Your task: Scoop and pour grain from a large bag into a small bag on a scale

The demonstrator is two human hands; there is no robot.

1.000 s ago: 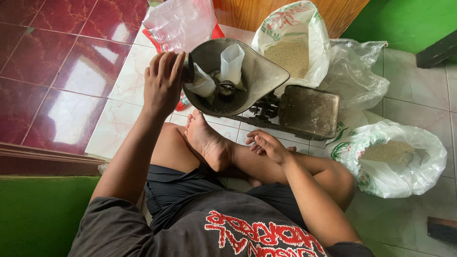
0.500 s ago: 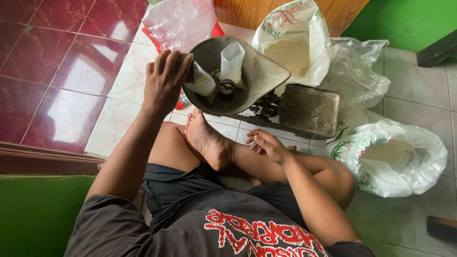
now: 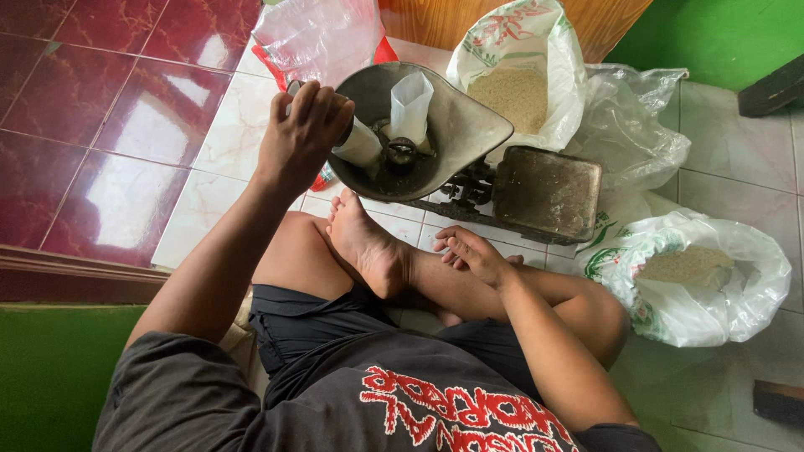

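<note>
The person sits cross-legged on the tiled floor, and the scale [image 3: 469, 167] stands just in front of the bare foot [image 3: 368, 247]. The head is not seen, and the lower edge cuts off the black shirt with its red print.

The left hand [image 3: 301, 134] lies over the near-left rim of the scoop [image 3: 456, 125], the grey metal pan of the scale. Its fingers are curled and pressed together around a small white packet [image 3: 358, 144]; the fingertips go down behind the packet, so how tight the grip is I cannot tell. A second white packet [image 3: 412, 105] stands upright inside the scoop, and a dark round weight [image 3: 402, 153] lies beside it.

The right hand [image 3: 473, 251] rests on the shin, just before the scale. Its fingers are loose, a little bent and slightly spread, and they hold nothing.

Right of the scoop is the flat square plate [image 3: 548, 191] of the scale, dark and worn. Behind the scale an open white sack [image 3: 515, 75] with red and green print holds pale grain. To the right of the scale a second open bag [image 3: 695, 280] with green print holds the same grain. A crumpled clear bag [image 3: 632, 125] lies between these two. Left behind the scale lies a pile of clear bags [image 3: 322, 33] over something red, which is mostly hidden.
</note>
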